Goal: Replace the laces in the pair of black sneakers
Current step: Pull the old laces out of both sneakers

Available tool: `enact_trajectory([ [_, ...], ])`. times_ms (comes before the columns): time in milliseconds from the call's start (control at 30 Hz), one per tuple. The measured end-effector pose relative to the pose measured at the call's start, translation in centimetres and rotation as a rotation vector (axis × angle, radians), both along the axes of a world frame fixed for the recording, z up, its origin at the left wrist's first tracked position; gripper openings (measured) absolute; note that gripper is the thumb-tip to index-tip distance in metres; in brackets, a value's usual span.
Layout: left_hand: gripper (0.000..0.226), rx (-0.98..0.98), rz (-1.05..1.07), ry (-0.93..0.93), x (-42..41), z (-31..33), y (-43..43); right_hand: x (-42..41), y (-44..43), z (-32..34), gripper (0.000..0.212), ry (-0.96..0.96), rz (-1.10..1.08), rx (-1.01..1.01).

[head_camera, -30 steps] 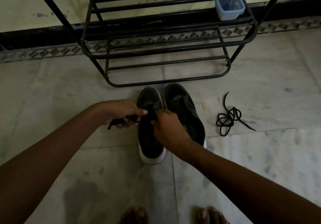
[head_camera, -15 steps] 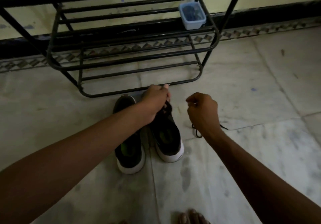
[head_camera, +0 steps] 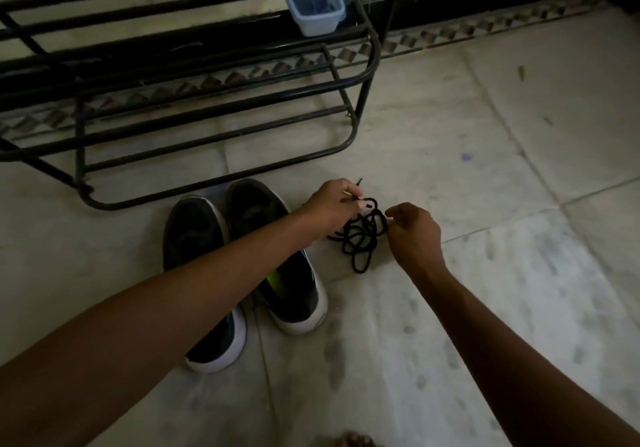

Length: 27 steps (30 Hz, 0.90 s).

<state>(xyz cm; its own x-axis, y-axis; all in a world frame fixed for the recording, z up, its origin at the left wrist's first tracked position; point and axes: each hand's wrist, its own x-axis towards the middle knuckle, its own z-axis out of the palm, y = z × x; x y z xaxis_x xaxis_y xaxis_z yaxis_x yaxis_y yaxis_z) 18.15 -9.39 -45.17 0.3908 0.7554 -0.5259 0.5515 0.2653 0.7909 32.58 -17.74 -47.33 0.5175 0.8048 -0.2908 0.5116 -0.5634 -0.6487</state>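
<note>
Far left and across the top: black metal shoe rack [head_camera: 80, 148], standing on pale tiled floor [head_camera: 485, 308] against the wall. On a rack shelf, toward its right end: small blue plastic tub [head_camera: 313, 6], open, dark contents not identifiable. Just in front of the rack: pair of black sneakers with white soles, side by side and touching, toes to the rack, heels toward the person. Of the pair, left sneaker [head_camera: 195, 238] partly hidden under the left forearm; right sneaker [head_camera: 294, 302] crossed by the same forearm, green insole showing inside. Too dark to tell whether any lace sits in the eyelets. Right of the sneakers: left hand [head_camera: 332, 205], fingers curled, pinching one end of a black lace [head_camera: 360, 242], tip sticking up past the fingers. Lace in a loose tangle of loops between the two hands, just beside the right sneaker, lowest loops down at the floor; resting or hanging, unclear. Further right: right hand [head_camera: 415, 235], fingers curled, pinching the tangle at its right edge. Bottom edge, centre: bare toes [head_camera: 349, 439]. Far right, at the wall base: patterned skirting [head_camera: 485, 30].
</note>
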Motion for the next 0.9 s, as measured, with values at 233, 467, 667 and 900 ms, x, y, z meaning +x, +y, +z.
enact_trajectory([
  [233,0.039,0.345,-0.211,0.461,-1.7,1.1,-0.1,0.7,-0.1,-1.4,0.045,-0.014,0.033,-0.047],
  [467,0.019,0.287,-0.336,0.463,-0.7,-0.5,-1.7,-0.3,0.0,-1.2,0.031,0.057,0.083,-0.013],
  [667,0.031,0.277,-0.285,0.257,0.9,-1.3,-1.9,1.3,-0.3,-0.8,0.026,0.074,0.092,-0.015],
  [900,0.021,0.448,-0.045,0.164,-1.9,0.6,-0.8,1.3,0.4,1.8,0.031,-0.011,0.136,0.132],
])
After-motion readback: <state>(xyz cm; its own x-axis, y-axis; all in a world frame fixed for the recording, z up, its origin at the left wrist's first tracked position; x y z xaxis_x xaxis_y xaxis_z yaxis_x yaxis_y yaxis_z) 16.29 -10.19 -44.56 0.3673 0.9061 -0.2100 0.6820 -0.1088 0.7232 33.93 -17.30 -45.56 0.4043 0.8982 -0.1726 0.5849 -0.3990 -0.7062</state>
